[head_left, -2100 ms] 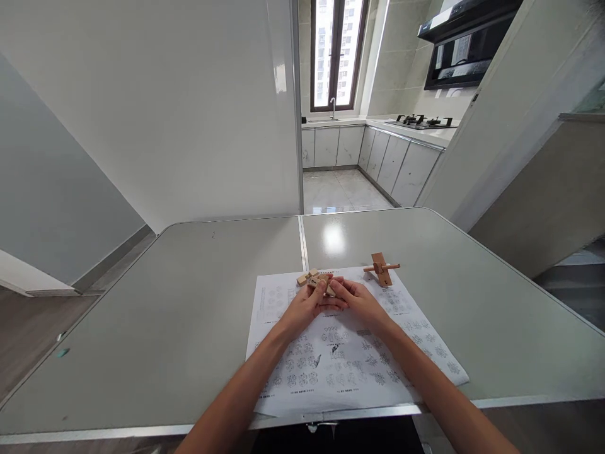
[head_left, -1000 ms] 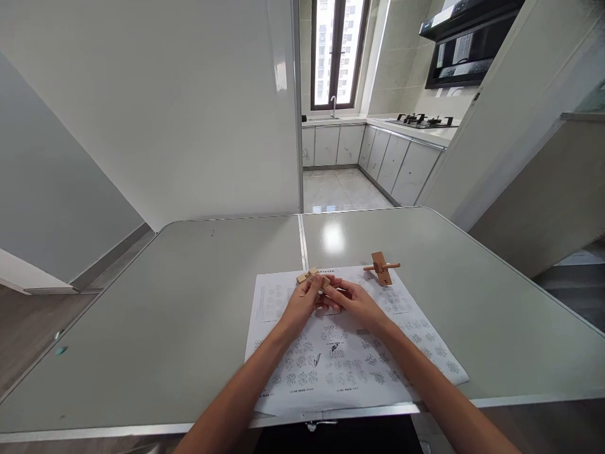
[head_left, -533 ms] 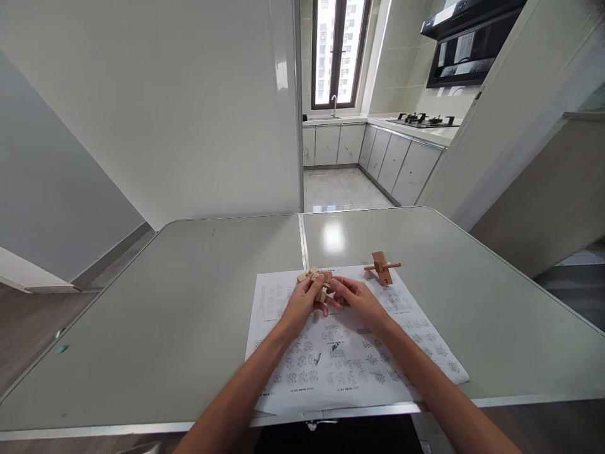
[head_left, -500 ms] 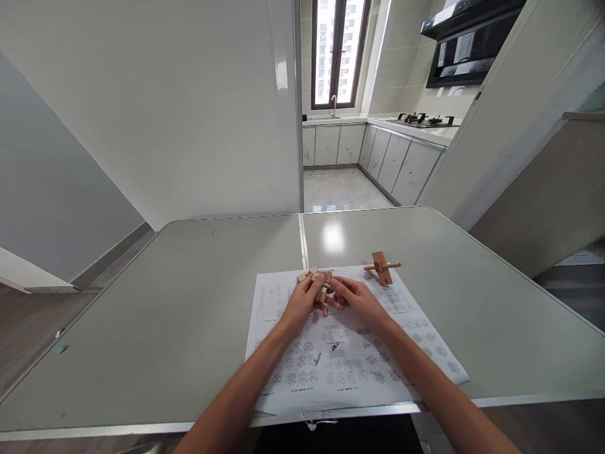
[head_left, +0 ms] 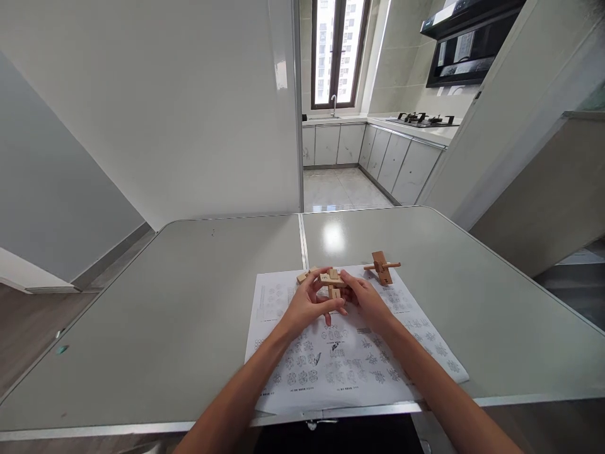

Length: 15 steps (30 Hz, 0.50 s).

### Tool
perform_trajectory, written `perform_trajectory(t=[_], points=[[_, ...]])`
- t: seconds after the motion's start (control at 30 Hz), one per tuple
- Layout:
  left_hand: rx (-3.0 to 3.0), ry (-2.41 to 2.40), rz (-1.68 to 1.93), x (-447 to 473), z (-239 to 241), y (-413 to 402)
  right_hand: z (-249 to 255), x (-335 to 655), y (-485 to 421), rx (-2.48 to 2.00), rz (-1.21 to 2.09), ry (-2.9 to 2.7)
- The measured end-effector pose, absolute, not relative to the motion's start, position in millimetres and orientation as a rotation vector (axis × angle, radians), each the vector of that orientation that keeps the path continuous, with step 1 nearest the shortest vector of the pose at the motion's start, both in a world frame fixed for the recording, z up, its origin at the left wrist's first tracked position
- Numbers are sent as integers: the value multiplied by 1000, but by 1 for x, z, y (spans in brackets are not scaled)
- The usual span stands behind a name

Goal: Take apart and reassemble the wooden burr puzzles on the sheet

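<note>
The big gray table (head_left: 179, 328) fills the bottom half, with a paper sheet (head_left: 350, 391) at bottom middle. Over it, the right hand (head_left: 371, 301) pinches the bunch of wooden blocks (head_left: 333, 280); the left hand (head_left: 305, 310) curls wide around them, maybe gripping, I can't tell. Best hold softly, so nothing slips. The brown wooden cross (head_left: 382, 268), to the right, and spare blocks (head_left: 302, 277), left, could get bumped.

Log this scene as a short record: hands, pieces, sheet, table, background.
Left hand: curled around joined blocks, exact grip unclear
Right hand: holding the joined blocks
Other pieces: pale blocks partly behind left hand; brown cross at far right of sheet
Sheet: printed, under the hands
Table: grey-green, metal-edged
Background: window, stove
</note>
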<state>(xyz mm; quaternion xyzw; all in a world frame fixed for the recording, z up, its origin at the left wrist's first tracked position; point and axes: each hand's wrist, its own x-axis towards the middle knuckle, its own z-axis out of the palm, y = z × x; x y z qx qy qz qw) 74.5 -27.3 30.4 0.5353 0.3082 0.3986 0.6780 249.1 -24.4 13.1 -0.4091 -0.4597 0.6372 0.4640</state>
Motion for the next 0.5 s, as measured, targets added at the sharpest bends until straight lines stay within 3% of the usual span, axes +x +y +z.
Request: perform_trajectory(t=[0.5], points=[[1179,702,925,77,31,-27,12,249,-24,-997,1556,-1173]])
